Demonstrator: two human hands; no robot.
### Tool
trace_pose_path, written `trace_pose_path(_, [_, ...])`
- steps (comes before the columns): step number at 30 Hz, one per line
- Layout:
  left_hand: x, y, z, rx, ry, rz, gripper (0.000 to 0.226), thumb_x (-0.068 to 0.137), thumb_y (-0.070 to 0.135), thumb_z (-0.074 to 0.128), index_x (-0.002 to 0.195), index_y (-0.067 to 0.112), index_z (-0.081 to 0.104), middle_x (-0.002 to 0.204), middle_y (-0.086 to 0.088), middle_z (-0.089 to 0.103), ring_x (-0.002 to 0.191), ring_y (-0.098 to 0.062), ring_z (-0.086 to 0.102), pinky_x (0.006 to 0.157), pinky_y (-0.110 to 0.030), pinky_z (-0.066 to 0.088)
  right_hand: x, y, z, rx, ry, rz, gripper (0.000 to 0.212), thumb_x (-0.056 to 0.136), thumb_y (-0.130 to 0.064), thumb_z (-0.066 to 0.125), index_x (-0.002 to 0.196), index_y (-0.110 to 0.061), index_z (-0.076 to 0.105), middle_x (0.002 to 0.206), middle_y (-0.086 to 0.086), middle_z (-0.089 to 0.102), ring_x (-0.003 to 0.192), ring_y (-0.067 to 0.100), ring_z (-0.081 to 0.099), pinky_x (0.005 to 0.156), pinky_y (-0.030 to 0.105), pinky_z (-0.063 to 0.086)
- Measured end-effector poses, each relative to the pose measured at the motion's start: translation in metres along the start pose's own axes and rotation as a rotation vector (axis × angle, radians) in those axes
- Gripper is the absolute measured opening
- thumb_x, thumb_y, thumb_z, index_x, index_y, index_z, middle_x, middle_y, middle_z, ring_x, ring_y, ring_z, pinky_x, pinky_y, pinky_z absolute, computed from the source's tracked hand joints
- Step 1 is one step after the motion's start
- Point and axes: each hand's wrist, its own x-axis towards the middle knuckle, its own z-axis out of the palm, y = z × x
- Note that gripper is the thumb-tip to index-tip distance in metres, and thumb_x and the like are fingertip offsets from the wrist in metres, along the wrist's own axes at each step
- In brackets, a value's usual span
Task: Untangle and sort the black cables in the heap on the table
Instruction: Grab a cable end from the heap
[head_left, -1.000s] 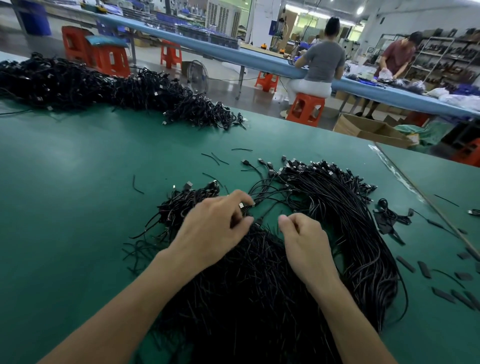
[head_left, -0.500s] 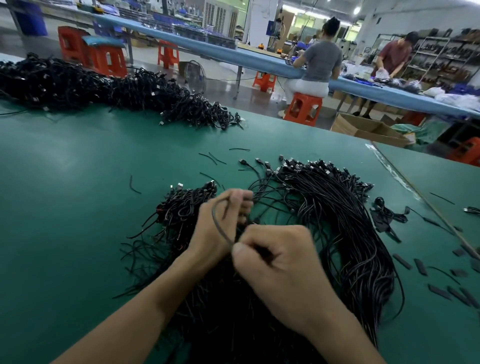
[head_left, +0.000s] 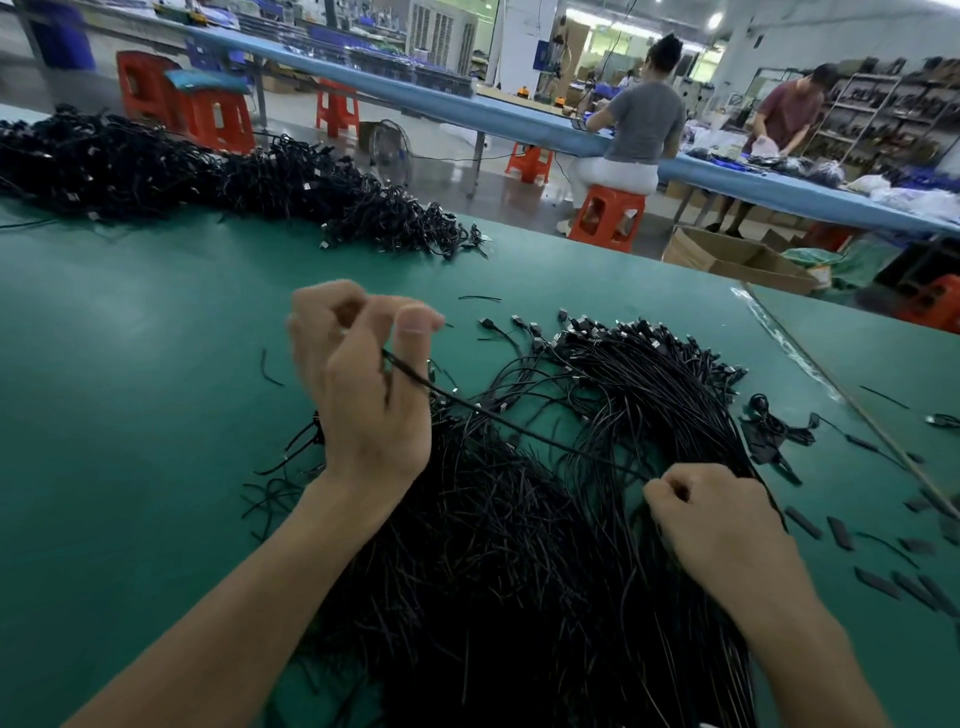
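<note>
**One cable drawn tight between my 2 hands**

My left hand (head_left: 363, 384) is raised above the table, fingers curled loosely with the thumb up, and a single black cable (head_left: 519, 423) runs out of its grip. That cable stretches taut down and to the right to my right hand (head_left: 719, 525), which is closed in a fist around its other end, resting low on the near heap (head_left: 509, 545). Both hands are gripping this 1 cable.

The heap lies under and between my forearms, a dense tangle of black cables too many to count. To its far right, a combed bundle (head_left: 654, 374) fans out with its plug ends pointing away from me.

All this sits on a green table (head_left: 130, 364). A few short black offcuts (head_left: 802, 522) lie scattered near the right edge, and a second, long pile of black cables (head_left: 208, 176) runs along the far left of the table.

Beyond is a workshop: a long blue bench (head_left: 545, 130) and orange stools (head_left: 608, 215), at least 5 in sight. 2 people are there, 1 seated person (head_left: 644, 119) in grey and 1 standing person (head_left: 789, 111) in dark red. An open cardboard box (head_left: 727, 260) is on the floor, and shelves (head_left: 904, 109) line the far right wall.
</note>
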Motion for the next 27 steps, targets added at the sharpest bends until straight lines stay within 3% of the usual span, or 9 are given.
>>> trace_pose_path(3, [-0.007, 0.007, 0.002, 0.057, -0.391, 0.026, 0.053, 0.101, 0.06, 0.019, 0.072, 0.025, 0.047, 0.062, 0.017, 0.036, 0.051, -0.002, 0.035, 0.05, -0.014, 0.029, 0.003, -0.006, 0.005, -0.186, -0.197, -0.022, 0.042, 0.099, -0.031, 0.048, 0.059, -0.016, 0.045, 0.055, -0.004, 0.046, 0.047, 0.016, 0.04, 0.05, 0.028, 0.035])
trace_pose_path(5, [-0.014, 0.005, 0.005, 0.246, -0.533, 0.145, 0.042, 0.104, 0.052, 0.02, 0.072, 0.029, 0.034, 0.058, 0.015, 0.032, 0.047, -0.002, 0.03, 0.044, -0.016, 0.028, 0.002, -0.017, 0.009, -0.248, -0.293, -0.096, 0.037, 0.102, -0.03, 0.042, 0.074, -0.019, 0.062, 0.074, -0.004, 0.062, 0.068, 0.017, 0.059, 0.069, 0.032, 0.047])
trace_pose_path(7, [-0.021, 0.0, 0.009, 0.408, -0.591, 0.218, 0.036, 0.106, 0.045, 0.022, 0.077, 0.026, 0.034, 0.062, 0.013, 0.034, 0.051, -0.009, 0.035, 0.043, -0.028, 0.039, 0.001, -0.026, 0.011, -0.027, -0.282, -0.147, 0.042, 0.105, -0.033, 0.032, 0.091, -0.012, 0.066, 0.09, 0.006, 0.067, 0.092, 0.025, 0.063, 0.088, 0.037, 0.046])
trace_pose_path(9, [-0.028, -0.003, 0.01, 0.503, -0.676, 0.209, 0.029, 0.106, 0.04, 0.025, 0.086, 0.024, 0.04, 0.074, 0.012, 0.042, 0.065, -0.012, 0.044, 0.051, -0.032, 0.047, -0.003, -0.037, 0.009, 0.329, -0.182, -0.111, 0.054, 0.101, -0.051, 0.027, 0.103, -0.014, 0.066, 0.102, 0.012, 0.068, 0.1, 0.018, 0.061, 0.09, 0.035, 0.048])
trace_pose_path(13, [-0.037, -0.003, 0.015, 0.549, -0.851, 0.136, 0.012, 0.103, 0.026, 0.036, 0.104, 0.023, 0.047, 0.09, 0.007, 0.04, 0.085, -0.014, 0.042, 0.065, -0.028, 0.045, -0.006, -0.055, 0.009, 0.571, -0.235, -0.123, 0.075, 0.074, -0.091, 0.022, 0.109, -0.039, 0.064, 0.103, -0.02, 0.07, 0.098, -0.016, 0.058, 0.081, 0.013, 0.044])
trace_pose_path(17, [-0.031, 0.009, 0.013, 0.542, -0.864, 0.199, 0.017, 0.09, 0.022, 0.043, 0.104, 0.018, 0.052, 0.092, 0.004, 0.042, 0.087, -0.019, 0.045, 0.064, -0.029, 0.042, -0.006, -0.066, 0.018, 0.594, -0.271, -0.286, 0.031, 0.096, -0.051, 0.049, 0.107, -0.032, 0.071, 0.09, -0.017, 0.073, 0.084, -0.005, 0.066, 0.079, 0.021, 0.052])
trace_pose_path(20, [-0.024, 0.015, 0.008, 0.476, -0.828, 0.22, 0.018, 0.098, 0.029, 0.041, 0.108, 0.022, 0.054, 0.095, 0.006, 0.047, 0.09, -0.017, 0.047, 0.07, -0.03, 0.044, -0.006, -0.065, 0.017, 0.699, -0.154, -0.315, 0.028, 0.1, -0.038, 0.049, 0.086, -0.027, 0.071, 0.062, -0.004, 0.067, 0.055, 0.012, 0.059, 0.063, 0.038, 0.053])
trace_pose_path(24, [-0.016, 0.012, 0.003, 0.347, -0.824, -0.064, 0.027, 0.096, 0.052, 0.043, 0.082, 0.032, 0.051, 0.07, 0.015, 0.054, 0.063, -0.006, 0.05, 0.055, -0.028, 0.036, 0.006, -0.048, 0.017, 0.8, 0.013, -0.16, 0.023, 0.101, -0.035, 0.05, 0.089, -0.036, 0.07, 0.047, -0.01, 0.042, 0.044, 0.014, 0.036, 0.049, 0.037, 0.036])
trace_pose_path(27, [-0.009, 0.006, -0.003, 0.163, -1.006, -0.369, 0.052, 0.093, 0.063, 0.046, 0.066, 0.022, 0.063, 0.044, 0.011, 0.042, 0.04, -0.01, 0.036, 0.048, -0.023, 0.032, 0.012, -0.041, 0.013, 0.804, 0.198, -0.124, 0.022, 0.1, -0.032, 0.055, 0.086, -0.037, 0.072, 0.066, -0.016, 0.065, 0.057, 0.009, 0.055, 0.056, 0.025, 0.047])
